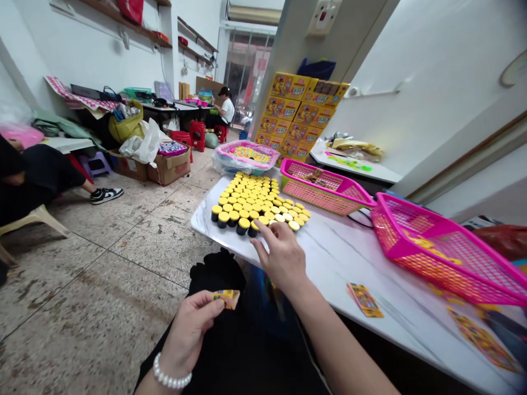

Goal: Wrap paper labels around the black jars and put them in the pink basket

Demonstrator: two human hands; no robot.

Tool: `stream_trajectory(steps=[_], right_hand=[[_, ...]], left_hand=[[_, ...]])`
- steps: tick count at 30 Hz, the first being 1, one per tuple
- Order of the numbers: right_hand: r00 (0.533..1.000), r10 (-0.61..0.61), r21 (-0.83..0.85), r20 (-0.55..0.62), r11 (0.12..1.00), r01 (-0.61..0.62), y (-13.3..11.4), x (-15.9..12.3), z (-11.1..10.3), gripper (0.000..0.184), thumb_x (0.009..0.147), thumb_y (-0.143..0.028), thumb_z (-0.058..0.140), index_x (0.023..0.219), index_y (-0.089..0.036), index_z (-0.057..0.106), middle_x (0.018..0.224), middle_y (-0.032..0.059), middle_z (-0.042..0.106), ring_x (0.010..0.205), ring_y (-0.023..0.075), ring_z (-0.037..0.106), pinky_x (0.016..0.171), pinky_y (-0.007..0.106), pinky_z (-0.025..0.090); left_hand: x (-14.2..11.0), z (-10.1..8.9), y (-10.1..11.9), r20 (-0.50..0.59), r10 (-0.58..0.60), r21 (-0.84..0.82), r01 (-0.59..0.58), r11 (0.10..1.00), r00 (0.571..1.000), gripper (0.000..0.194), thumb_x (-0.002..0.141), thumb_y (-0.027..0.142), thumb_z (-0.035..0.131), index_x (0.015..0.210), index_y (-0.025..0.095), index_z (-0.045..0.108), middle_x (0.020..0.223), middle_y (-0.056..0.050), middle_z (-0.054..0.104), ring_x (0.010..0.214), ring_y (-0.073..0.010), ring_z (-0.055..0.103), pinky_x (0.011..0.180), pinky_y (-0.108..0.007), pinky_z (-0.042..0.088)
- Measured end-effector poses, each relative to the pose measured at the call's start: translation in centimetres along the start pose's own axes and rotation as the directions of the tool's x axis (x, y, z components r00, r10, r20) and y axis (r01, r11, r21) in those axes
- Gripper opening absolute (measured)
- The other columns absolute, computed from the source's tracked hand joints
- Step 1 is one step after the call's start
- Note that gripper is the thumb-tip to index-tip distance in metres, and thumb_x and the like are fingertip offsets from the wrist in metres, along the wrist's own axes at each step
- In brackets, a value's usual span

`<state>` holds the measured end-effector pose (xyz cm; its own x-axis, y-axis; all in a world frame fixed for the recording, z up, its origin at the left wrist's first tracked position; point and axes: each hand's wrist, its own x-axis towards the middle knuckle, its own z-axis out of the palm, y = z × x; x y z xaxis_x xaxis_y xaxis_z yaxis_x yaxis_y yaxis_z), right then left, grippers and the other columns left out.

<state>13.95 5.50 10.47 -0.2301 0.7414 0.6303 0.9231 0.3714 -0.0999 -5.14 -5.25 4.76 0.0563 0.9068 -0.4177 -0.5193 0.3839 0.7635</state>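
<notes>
Right hand perhaps against yellow-capped jar

Yellow-capped jars stand clustered beyond a curled wrapper.

L wrist: wht beaded bracelet | forearms bare | blk legwear, prob. trousers

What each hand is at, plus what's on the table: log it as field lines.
Left hand: holds a small piece of printed card
Right hand: at near edge of jars; contact unclear
Jars: mostly yellow lids; nearest ones show dark sides
Table: white, streaked top
Baskets: two, pink, right of the jars
Loose cards: printed, lying before the nearer basket
</notes>
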Motion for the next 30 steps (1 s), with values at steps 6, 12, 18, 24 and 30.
stream_trajectory(steps=[6,12,18,24,30], right_hand=[[0.99,-0.112,-0.143,0.088,0.982,0.123,1.1,1.8,1.0,0.016,0.087,-0.022,0.064,0.102,-0.018,0.069,0.125,0.0173,0.061,0.105,0.0322,0.054,0.089,0.044,0.048],[0.984,-0.159,0.051,0.08,0.987,0.155,0.9,1.2,1.0,0.004,0.088,-0.02,0.057,0.085,-0.019,0.059,0.085,0.0101,0.066,0.086,0.0263,0.059,0.08,0.039,0.047],[0.951,0.219,0.685,0.218,0.66,-0.309,-1.7,-1.1,-2.3,0.035,0.083,-0.034,0.071,0.115,-0.021,0.062,0.095,0.0052,0.072,0.08,0.0189,0.065,0.074,0.034,0.053],[0.836,0.155,0.773,0.527,0.321,-0.547,-2.6,-2.8,-2.3,0.031,0.081,-0.044,0.075,0.098,-0.02,0.066,0.096,0.0065,0.075,0.085,0.0186,0.071,0.078,0.032,0.059],[0.885,0.211,0.696,0.414,0.554,-0.457,-3.0,-4.0,-2.0,0.025,0.084,-0.038,0.071,0.1,-0.02,0.063,0.1,0.0089,0.075,0.087,0.0208,0.073,0.084,0.036,0.06]], left_hand=[[0.6,0.2,1.5,0.056,-0.08,-0.203,0.09,0.975,0.995,0.037,0.052,0.031,0.094,0.073,0.008,0.074,0.067,-0.004,0.063,0.049,-0.0011,0.032,0.041,-0.014,0.019],[1.9,0.3,2.4,0.05,-0.122,-0.3,0.132,0.945,0.991,0.036,0.05,0.022,0.093,0.074,0.006,0.072,0.077,-0.005,0.066,0.05,0.0,0.035,0.038,-0.012,0.018],[2.9,0.8,1.9,0.02,-0.13,-0.343,0.129,0.931,0.991,0.028,0.055,0.018,0.09,0.073,0.009,0.071,0.073,-0.003,0.065,0.051,-0.0016,0.038,0.038,-0.012,0.017],[3.3,1.5,2.0,0.062,-0.133,-0.386,0.147,0.911,0.989,0.025,0.057,0.016,0.088,0.07,0.01,0.068,0.064,0.001,0.057,0.049,-0.002,0.038,0.038,-0.012,0.018],[3.1,1.9,1.7,0.054,-0.133,-0.39,0.144,0.91,0.99,0.026,0.059,0.017,0.088,0.076,0.01,0.07,0.073,-0.002,0.065,0.048,-0.001,0.039,0.037,-0.012,0.017]])
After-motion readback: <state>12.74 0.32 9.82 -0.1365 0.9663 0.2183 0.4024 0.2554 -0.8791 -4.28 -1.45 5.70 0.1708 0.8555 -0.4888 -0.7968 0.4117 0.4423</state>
